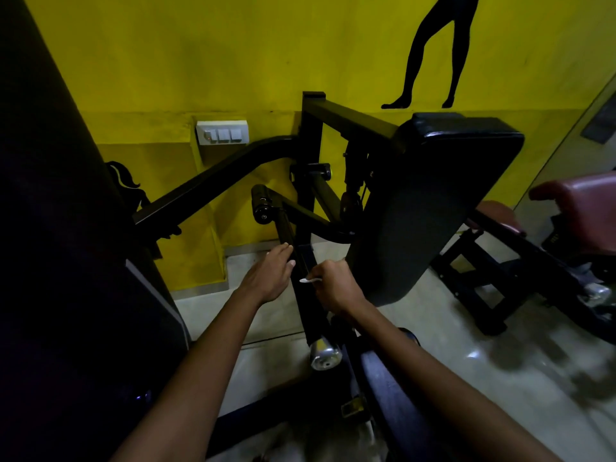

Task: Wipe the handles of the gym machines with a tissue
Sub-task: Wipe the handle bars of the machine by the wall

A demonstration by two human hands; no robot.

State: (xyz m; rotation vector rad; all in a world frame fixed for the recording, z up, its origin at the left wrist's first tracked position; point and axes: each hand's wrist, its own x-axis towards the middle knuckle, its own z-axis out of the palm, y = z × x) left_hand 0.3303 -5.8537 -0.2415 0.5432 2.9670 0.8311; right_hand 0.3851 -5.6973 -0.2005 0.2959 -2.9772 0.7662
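Handle [308, 295] first: I see a long round black bar, matte, slanting down toward me and ending in a shiny metal cap [325, 353]. Beside it hangs a thick black vinyl pad [430, 208], glossy at its rounded edges. My right hand [335, 288] is clenched around the bar's middle, pinching a thin white tissue [309, 280] against it, though only a sliver shows. My left hand [270, 276] lies released, fingers straight, fingertips seemingly touching the bar higher up.

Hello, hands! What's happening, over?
Left hand open, touching handle. Right hand gripping tissue against it. Big black pad close on right.
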